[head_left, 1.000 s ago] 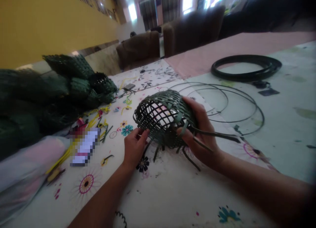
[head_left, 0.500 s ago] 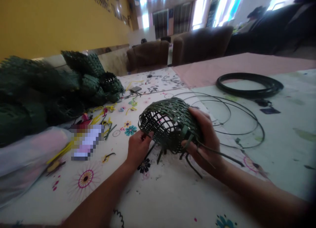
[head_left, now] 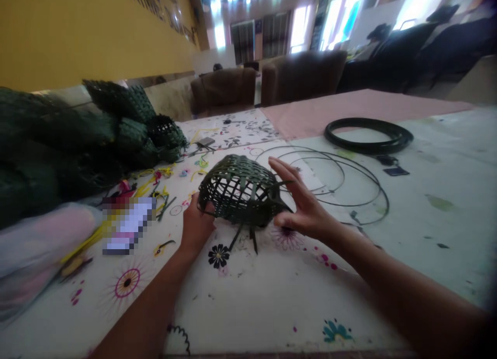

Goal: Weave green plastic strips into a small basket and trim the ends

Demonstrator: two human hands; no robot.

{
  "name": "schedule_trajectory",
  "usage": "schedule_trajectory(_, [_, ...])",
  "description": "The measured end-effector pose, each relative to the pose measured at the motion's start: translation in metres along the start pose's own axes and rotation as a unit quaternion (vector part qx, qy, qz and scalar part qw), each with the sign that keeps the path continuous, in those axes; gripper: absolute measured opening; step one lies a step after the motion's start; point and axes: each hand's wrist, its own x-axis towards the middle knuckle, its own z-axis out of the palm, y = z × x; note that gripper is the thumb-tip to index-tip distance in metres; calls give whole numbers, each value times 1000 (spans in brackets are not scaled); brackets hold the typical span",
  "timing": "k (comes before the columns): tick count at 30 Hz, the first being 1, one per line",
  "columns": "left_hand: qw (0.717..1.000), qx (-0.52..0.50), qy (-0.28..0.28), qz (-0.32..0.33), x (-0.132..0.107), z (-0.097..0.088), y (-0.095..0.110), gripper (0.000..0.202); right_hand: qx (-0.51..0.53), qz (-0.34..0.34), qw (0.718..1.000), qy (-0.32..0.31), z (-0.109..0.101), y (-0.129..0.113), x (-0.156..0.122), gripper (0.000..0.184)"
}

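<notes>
at mid-frame, the green basket (head_left: 243, 173) has its sides woven, but loose strips (head_left: 253, 240) poke out below; left hand (head_left: 196, 225) grips its edge, right hand (head_left: 305, 207) is spread wide alongside.

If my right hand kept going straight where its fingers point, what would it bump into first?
Probably the green woven basket: the right hand is spread open, reaching toward its end. It's hard to tell how deep the gap is, or whether they already touch.
</notes>
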Motion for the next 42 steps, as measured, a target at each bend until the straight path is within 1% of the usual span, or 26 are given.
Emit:
schedule_trajectory(1, [999, -22, 13, -24, 1, 1, -3, 11, 5, 18, 1000, 20, 2, 3, -2, 75])
schedule_trajectory(3, [996, -63, 34, -56, 4, 1, -7, 13, 13, 82, 994, 77, 6, 9, -4, 52])
schedule_trajectory(5, [990, -100, 47, -91, 6, 3, -9, 16, 4, 145, 980, 139, 10, 13, -6, 42])
schedule_trajectory(6, [986, -118, 51, -110, 7, 4, -10, 18, -9, 158, 974, 164, 11, 14, -6, 39])
schedule_trajectory(7, [982, -132, 54, -127, 7, 6, -10, 21, -28, 156, 971, 181, 11, 14, -6, 36])
schedule_trajectory(9, [975, -156, 50, -152, 6, 11, -9, 24, -69, 120, 972, 189, 12, 8, -6, 24])
schedule_trajectory(11, [966, -185, 29, -176, 2, 17, -6, 25, -87, 78, 981, 157, 14, -2, -6, 13])
schedule_trajectory(12, [961, -200, 17, -189, -1, 20, -4, 25, -81, 61, 987, 126, 17, -7, -7, 12])
schedule_trajectory(14, [950, -230, 1, -212, -7, 25, 0, 24, -49, 49, 997, 36, 23, -17, -9, 13])
schedule_trajectory(15, [944, -247, -2, -218, -10, 28, 3, 24, -32, 58, 998, -14, 27, -21, -11, 14])
schedule_trajectory(16, [939, -266, -1, -217, -13, 29, 5, 25, -18, 72, 995, -60, 32, -23, -12, 15])
schedule_trajectory(18, [930, -305, 7, -205, -18, 32, 9, 29, -7, 102, 987, -127, 39, -24, -14, 19])
schedule_trajectory(21, [915, -352, 22, -194, -23, 34, 15, 38, -7, 152, 973, -171, 46, -20, -16, 21])
schedule_trajectory(22, [911, -363, 24, -194, -25, 34, 18, 39, 3, 188, 966, -178, 47, -19, -16, 21])
schedule_trajectory(23, [907, -372, 22, -195, -28, 34, 20, 40, 25, 239, 954, -182, 48, -17, -16, 23])
schedule_trajectory(24, [904, -380, 18, -196, -30, 34, 23, 40, 60, 299, 935, -182, 49, -16, -16, 29])
schedule_trajectory(26, [901, -390, 6, -190, -36, 34, 28, 41, 159, 403, 888, -156, 52, -14, -16, 44])
schedule_trajectory(27, [900, -393, 1, -186, -40, 34, 31, 42, 211, 430, 867, -133, 54, -13, -16, 47])
schedule_trajectory(28, [900, -396, -2, -182, -43, 34, 33, 44, 258, 442, 853, -107, 56, -13, -16, 46])
schedule_trajectory(30, [900, -399, -8, -178, -49, 35, 37, 50, 328, 436, 836, -49, 60, -12, -16, 39])
schedule_trajectory(32, [898, -400, -21, -181, -53, 38, 39, 52, 372, 435, 820, 0, 63, -12, -16, 40])
schedule_trajectory(34, [900, -396, -36, -181, -56, 40, 40, 52, 399, 444, 802, 30, 63, -11, -16, 40])
schedule_trajectory(36, [905, -388, -39, -173, -59, 42, 41, 51, 411, 453, 790, 40, 63, -9, -16, 39])
schedule_trajectory(38, [911, -377, -37, -161, -61, 43, 42, 52, 417, 458, 783, 44, 61, -7, -16, 38])
schedule_trajectory(40, [918, -366, -39, -149, -64, 42, 44, 51, 422, 454, 784, 45, 59, -6, -16, 38])
schedule_trajectory(42, [923, -355, -44, -140, -66, 42, 44, 52, 422, 443, 790, 45, 58, -5, -17, 38])
